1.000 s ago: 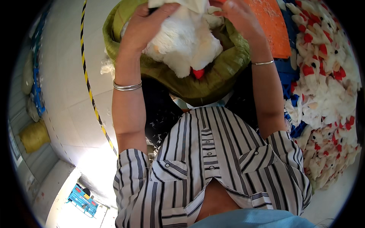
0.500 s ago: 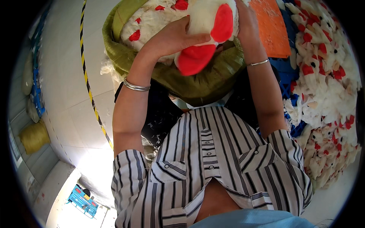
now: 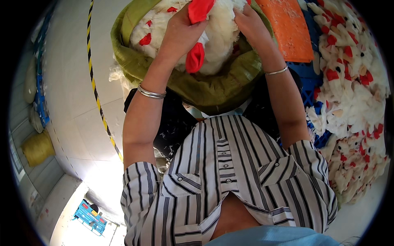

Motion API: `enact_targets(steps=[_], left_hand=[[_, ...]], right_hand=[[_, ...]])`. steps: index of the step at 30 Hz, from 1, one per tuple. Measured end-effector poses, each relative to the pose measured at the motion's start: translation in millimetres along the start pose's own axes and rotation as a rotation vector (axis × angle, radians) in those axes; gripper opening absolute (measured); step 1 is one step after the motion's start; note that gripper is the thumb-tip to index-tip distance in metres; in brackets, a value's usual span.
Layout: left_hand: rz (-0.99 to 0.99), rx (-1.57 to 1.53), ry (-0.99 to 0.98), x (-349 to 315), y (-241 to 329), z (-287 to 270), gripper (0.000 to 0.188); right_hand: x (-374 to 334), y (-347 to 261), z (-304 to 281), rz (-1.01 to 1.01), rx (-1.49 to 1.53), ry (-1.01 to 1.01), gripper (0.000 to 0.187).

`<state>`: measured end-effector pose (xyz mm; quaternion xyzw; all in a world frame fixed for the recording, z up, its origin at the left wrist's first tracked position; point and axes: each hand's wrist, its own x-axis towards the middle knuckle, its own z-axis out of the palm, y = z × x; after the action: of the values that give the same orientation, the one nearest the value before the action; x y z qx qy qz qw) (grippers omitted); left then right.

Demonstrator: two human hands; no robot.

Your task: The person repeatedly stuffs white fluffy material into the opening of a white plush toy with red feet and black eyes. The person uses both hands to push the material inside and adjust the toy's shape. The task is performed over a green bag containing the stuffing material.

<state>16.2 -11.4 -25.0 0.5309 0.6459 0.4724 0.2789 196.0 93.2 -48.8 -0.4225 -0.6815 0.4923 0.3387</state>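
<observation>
An olive-green sack [image 3: 213, 92] with a rolled rim sits open before me, heaped with white plush pieces [image 3: 158, 30]. One shaggy white plush toy skin [image 3: 221, 35] with red patches is stretched between my hands over the sack's mouth. My left hand [image 3: 182, 33] is closed around its left side, and a red part [image 3: 195, 59] hangs below the fingers. At the skin's right edge, my right hand [image 3: 251, 23] pinches the white fur. The top of the skin runs out of the picture, so its full shape is hidden.
Right of the sack lies an orange board [image 3: 289, 30] strewn with fluff, beside a blue plastic crate [image 3: 305, 84]. A tall pile of white-and-red plush skins [image 3: 349, 94] fills the right side. Yellow-black tape [image 3: 95, 88] crosses the floor at left. A yellow bundle [image 3: 37, 148] stands farther left.
The plush skin has turned, showing shaggy fur where smooth white and large red patches faced me. My left hand has moved slightly up and rightward; my right hand has shifted a little left.
</observation>
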Motion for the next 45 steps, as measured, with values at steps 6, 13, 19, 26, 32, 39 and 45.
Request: enact_targets(steps=[6,13,19,26,32,39,45], left_hand=[[-0.182,0.071,-0.031,9.7,-0.2,-9.8,0.031],[-0.021,0.205,-0.219,5.1,13.7,-13.9,0.035],[0.057,0.164,-0.34,2.7,1.1,-18.4,0.039],[-0.258,0.448,-0.116,22.6,-30.5,-101.5,0.036],[-0.185,0.187,0.239,21.0,-33.8,-138.9,0.029],[-0.012,-0.477,0.528,23.6,-22.0,-145.6,0.028],[-0.067,-0.529,0.636,26.6,-14.7,-121.2,0.031]], right_hand=[[-16.6,-39.5,13.0,-0.666,-0.12,0.224,0.04],[-14.6,-57.8,-12.3,-0.069,-0.318,-0.134,0.033],[-16.0,-51.5,-18.9,-0.398,-0.157,-0.175,0.023],[27.7,-19.9,-80.9,-0.309,0.566,0.382,0.016],[20.7,-26.5,-90.1,-0.128,0.583,0.443,0.014],[27.0,-17.1,-101.1,-0.086,0.575,0.228,0.018],[13.5,-35.0,-85.8,-0.08,0.031,0.229,0.024]])
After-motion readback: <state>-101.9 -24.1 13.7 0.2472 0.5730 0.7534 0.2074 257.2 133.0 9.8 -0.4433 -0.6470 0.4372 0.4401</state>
